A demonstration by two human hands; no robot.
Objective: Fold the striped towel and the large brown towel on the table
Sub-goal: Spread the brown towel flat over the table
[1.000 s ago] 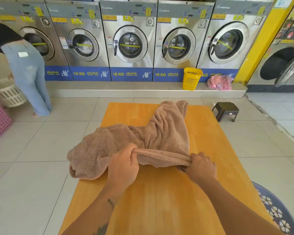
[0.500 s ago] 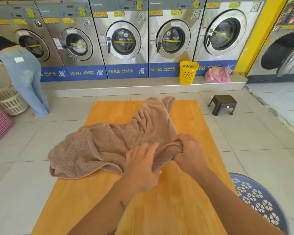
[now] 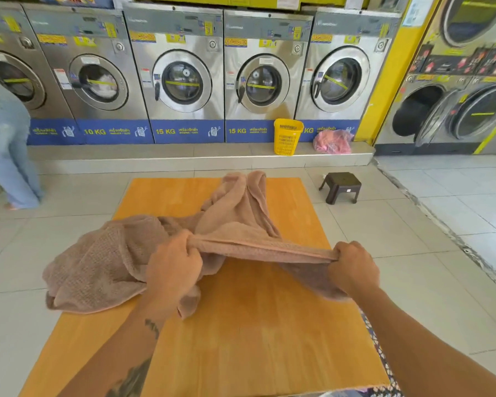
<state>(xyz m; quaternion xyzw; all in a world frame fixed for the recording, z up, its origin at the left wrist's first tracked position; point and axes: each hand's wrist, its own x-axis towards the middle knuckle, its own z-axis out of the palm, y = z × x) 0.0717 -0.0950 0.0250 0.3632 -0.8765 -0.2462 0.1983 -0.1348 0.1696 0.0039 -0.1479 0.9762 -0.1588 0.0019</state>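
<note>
1. Large brown towel (image 3: 121, 259): crumpled and unfolded on the orange wooden table (image 3: 255, 339). Its bulk lies toward 9 o'clock and overhangs that edge; a tail reaches 12 o'clock.
2. Left hand (image 3: 173, 270): fingers clenched round the towel's hem, near the table's centre.
3. Right hand (image 3: 352, 267): fingers clenched round the same hem, toward 3 o'clock. The hem is taut between both hands.
4. Yellow basket (image 3: 287, 136) and pink bag (image 3: 332, 142): on the step below the washing machines (image 3: 184, 75), 1 o'clock beyond the table.
5. Dark stool (image 3: 340, 187): on the floor tiles, 2 o'clock.
6. Another person (image 3: 6, 156): 10 o'clock, bent toward a machine.
</note>
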